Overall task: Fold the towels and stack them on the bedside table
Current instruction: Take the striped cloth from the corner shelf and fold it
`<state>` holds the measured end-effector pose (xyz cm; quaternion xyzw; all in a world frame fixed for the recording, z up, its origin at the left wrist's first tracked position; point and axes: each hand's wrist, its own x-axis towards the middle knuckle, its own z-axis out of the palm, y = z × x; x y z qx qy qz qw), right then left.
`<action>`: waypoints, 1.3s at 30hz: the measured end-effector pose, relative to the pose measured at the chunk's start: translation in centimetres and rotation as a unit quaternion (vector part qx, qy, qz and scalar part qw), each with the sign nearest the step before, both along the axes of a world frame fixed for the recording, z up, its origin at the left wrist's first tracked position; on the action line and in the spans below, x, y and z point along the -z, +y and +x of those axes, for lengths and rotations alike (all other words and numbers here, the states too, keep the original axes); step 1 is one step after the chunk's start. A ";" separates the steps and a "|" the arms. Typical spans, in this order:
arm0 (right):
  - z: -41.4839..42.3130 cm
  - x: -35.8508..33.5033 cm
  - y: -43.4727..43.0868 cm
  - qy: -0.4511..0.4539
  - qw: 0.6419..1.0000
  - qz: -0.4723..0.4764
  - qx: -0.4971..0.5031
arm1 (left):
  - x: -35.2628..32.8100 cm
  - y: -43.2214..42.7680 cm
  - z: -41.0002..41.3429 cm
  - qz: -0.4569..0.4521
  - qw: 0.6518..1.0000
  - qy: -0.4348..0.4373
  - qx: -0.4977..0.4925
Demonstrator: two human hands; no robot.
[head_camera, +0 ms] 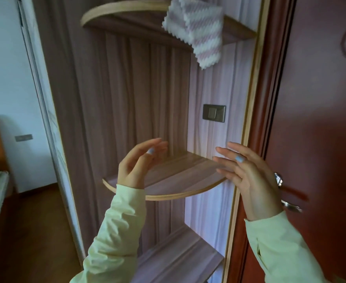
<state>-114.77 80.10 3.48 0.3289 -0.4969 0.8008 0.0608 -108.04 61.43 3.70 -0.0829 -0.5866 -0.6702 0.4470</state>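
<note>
- Towel (196, 31), white with pale pink diagonal stripes and a zigzag hem, lies loosely bunched at the right end of the upper shelf (115, 11). One corner hangs over the shelf's front edge.
- We judge it light, soft and limp. It will sag from any single hold and keep no shape of its own. It is not fragile, and the ribbed weave should not slip.
- Best hold, in our judgement: take the hanging corner first, then a second corner along the same hem, so that it opens flat for folding.
- Left hand (135, 166) and right hand (247, 180) are raised in front of the middle shelf (178, 180), well below the towel, touching nothing.
- Fingers (227, 150) of both hands are apart and loosely bent, holding nothing.
- Folding is not yet begun. We cannot identify the bedside table in view.
</note>
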 end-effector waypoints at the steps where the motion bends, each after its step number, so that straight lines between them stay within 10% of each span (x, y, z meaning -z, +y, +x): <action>1: 0.0 -0.5 0.0 0.008 1.000 -0.004 0.001 | -0.5 -0.1 -0.1 -0.004 1.000 0.004 -0.002; 39: -12.7 -15.8 -5.5 0.107 0.989 0.000 0.098 | -16.1 -2.4 -15.0 -0.088 0.995 0.035 -0.004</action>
